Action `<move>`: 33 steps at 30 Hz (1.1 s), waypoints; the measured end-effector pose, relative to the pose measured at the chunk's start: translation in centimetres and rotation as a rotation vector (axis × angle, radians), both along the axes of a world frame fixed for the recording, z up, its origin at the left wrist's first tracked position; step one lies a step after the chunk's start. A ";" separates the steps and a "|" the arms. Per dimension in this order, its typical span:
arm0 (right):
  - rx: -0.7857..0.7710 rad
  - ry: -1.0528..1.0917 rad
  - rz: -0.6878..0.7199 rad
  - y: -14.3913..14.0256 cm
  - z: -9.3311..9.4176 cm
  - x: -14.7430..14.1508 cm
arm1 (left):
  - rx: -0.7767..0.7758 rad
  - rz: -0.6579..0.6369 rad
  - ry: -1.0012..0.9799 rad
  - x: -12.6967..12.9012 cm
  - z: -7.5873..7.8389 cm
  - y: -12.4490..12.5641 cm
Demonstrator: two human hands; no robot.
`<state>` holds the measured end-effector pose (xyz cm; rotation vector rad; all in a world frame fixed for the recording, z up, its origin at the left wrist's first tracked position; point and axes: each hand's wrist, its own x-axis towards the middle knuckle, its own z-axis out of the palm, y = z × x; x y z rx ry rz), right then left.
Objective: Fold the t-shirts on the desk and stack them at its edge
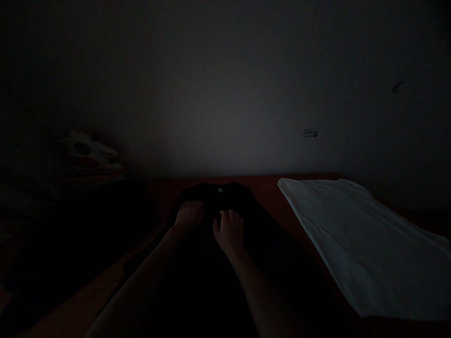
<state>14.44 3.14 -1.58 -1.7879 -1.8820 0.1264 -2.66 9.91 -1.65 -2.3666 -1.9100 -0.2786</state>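
Observation:
The scene is very dark. A black garment (225,197) with a small white label near its far edge lies on a reddish-brown surface (271,192) in front of me. My left hand (189,214) rests on the garment, knuckles up, fingers curled. My right hand (229,230) lies beside it on the same cloth, fingers pressed down toward the fabric. Whether either hand pinches the cloth is too dark to tell. Both forearms reach in from the bottom of the view.
A white folded cloth (362,244) lies to the right on the surface. At the left, a pile of light and orange-patterned things (89,157) sits in shadow. A plain wall (225,94) stands right behind the surface.

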 end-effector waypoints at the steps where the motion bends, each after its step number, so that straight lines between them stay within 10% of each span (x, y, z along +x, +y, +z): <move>1: -0.013 0.003 -0.013 0.0 0.0 -0.1 | -0.002 -0.023 0.015 0.2 -0.4 -1.1; 6: -0.008 0.161 -0.016 0.4 -0.4 -0.1 | 0.068 -0.155 0.054 -0.8 -2.1 -7.7; 17: -0.121 0.735 0.190 1.3 0.8 2.9 | 0.107 -0.250 -0.103 -11.4 1.3 -15.9; 26: -0.445 0.254 0.558 -12.7 6.4 17.2 | -0.058 -0.147 -0.261 -17.3 3.0 -20.0; 33: -0.382 0.144 0.372 -18.7 3.1 22.6 | -0.057 -0.017 -0.546 -18.6 3.0 -19.6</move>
